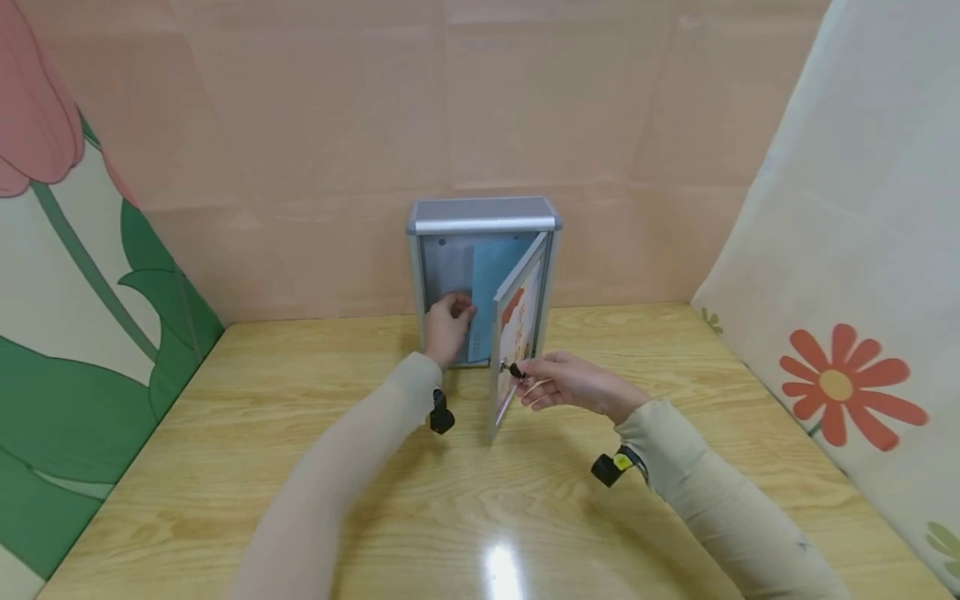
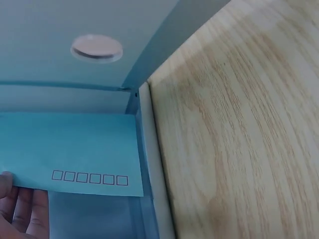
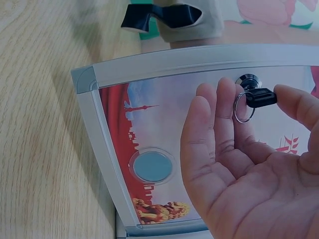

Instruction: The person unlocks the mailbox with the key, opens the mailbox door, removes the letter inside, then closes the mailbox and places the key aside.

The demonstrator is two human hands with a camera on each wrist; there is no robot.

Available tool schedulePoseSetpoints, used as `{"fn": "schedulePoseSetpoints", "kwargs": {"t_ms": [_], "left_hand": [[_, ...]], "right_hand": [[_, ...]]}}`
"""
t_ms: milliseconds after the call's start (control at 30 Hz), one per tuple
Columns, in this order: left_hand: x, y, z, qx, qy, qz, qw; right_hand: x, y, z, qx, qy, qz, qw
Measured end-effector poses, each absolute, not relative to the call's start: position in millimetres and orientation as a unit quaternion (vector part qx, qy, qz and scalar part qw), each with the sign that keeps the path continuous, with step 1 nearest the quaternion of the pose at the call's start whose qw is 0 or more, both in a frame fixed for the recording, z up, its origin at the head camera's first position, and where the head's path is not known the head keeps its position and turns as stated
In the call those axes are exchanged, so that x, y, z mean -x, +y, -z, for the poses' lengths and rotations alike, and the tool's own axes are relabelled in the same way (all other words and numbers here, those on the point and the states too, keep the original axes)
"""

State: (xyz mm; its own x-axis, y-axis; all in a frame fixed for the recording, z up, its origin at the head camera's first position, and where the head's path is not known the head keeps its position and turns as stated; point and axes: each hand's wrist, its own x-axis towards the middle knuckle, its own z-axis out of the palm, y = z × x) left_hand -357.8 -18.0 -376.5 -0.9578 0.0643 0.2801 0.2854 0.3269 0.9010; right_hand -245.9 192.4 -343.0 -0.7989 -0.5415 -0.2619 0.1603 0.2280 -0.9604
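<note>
Nearest the head camera, a left sleeve is stretched in from 7 o'clock and a right sleeve from 4 o'clock, with a small black device strapped at each wrist. Around the dial's centre, a silver-edged box is stood upright on a wood-grained table. Its door, hinged at the box's 3 o'clock side, is swung out toward the camera. Inside the box, partly covered by the door, a blue envelope is stood on end; six small squares are printed along it. Its 9 o'clock edge is pinched by the left hand, with the thumb laid over the face.

At 5 o'clock, a black-headed key is seated in the lock of the door. The key's head is gripped between thumb and forefinger of the right hand, and a metal ring is hung from it. Near those fingers, the door's printed face is pierced by a round window. A peach cloth is hung at 12 o'clock; a red flower is printed between 3 and 4.
</note>
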Motion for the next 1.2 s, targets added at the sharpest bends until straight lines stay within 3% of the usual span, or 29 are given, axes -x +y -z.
{"fn": "schedulePoseSetpoints", "kwargs": {"t_ms": [400,700,933,1100,1200], "left_hand": [[335,-44,368,0.18,-0.798,0.56,0.132],[314,-106,360,0.186,-0.821,0.511,0.173],[297,-162,329,0.19,-0.73,0.621,0.213],[301,-200,316,0.169,-0.529,0.813,0.173],[302,-220,312,0.159,-0.412,0.892,0.094]], "right_hand": [[244,193,341,0.132,0.731,0.605,0.287],[243,193,339,0.126,0.741,0.595,0.284],[244,194,338,0.139,0.743,0.59,0.284],[243,193,336,0.136,0.749,0.583,0.283],[242,192,334,0.133,0.752,0.58,0.284]]}}
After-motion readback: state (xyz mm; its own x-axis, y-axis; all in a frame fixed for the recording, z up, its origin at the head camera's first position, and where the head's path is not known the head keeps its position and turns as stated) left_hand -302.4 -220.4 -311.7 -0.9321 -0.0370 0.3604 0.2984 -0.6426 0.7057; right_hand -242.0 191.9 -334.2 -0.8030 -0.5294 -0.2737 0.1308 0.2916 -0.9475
